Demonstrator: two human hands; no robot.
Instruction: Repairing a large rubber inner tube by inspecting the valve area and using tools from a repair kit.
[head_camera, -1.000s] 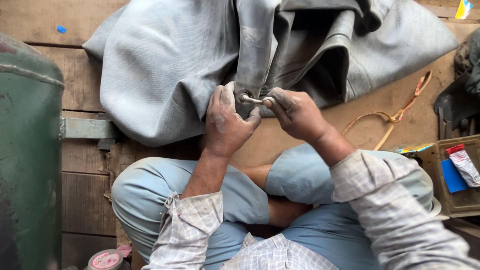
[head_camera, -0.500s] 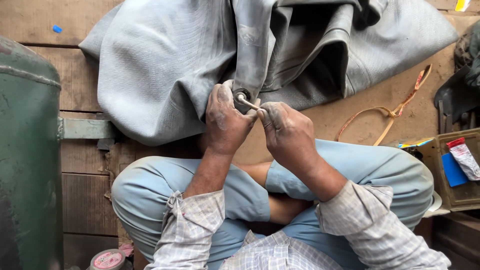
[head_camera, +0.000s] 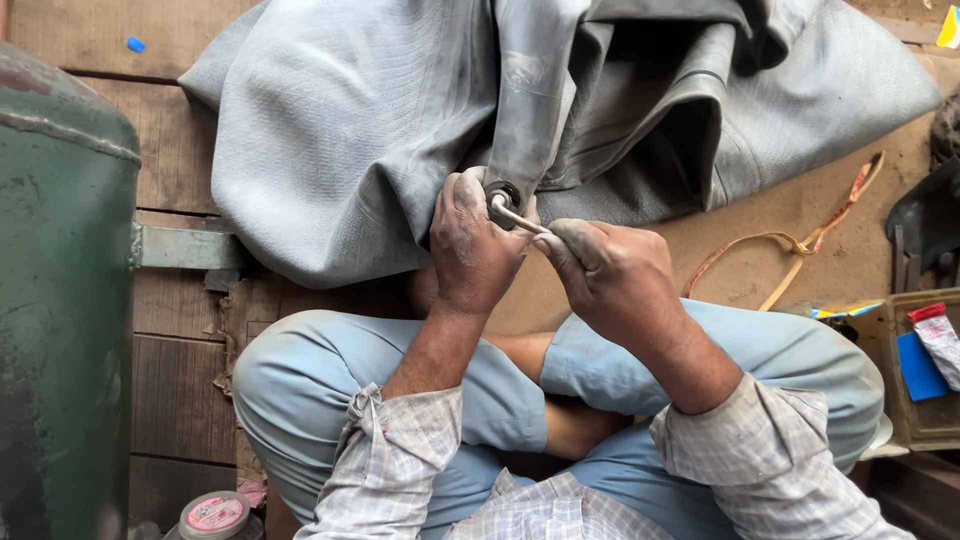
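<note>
A large grey rubber inner tube (head_camera: 350, 130) lies crumpled on the wooden floor in front of my crossed legs. My left hand (head_camera: 472, 245) grips a fold of the tube around its round valve base (head_camera: 503, 192). My right hand (head_camera: 612, 275) pinches a thin metal valve tool (head_camera: 518, 217) whose tip sits at the valve. Both hands are dirty and close together, almost touching.
A green metal tank (head_camera: 60, 300) stands at the left. A small round tin (head_camera: 215, 515) sits at the bottom left. An open box (head_camera: 925, 370) with a tube and a blue item is at the right. An orange strap (head_camera: 790, 245) lies on the floor.
Both hands stay at the valve. My right hand has shifted slightly left and down, turning the thin tool, and the view has drifted a little.
</note>
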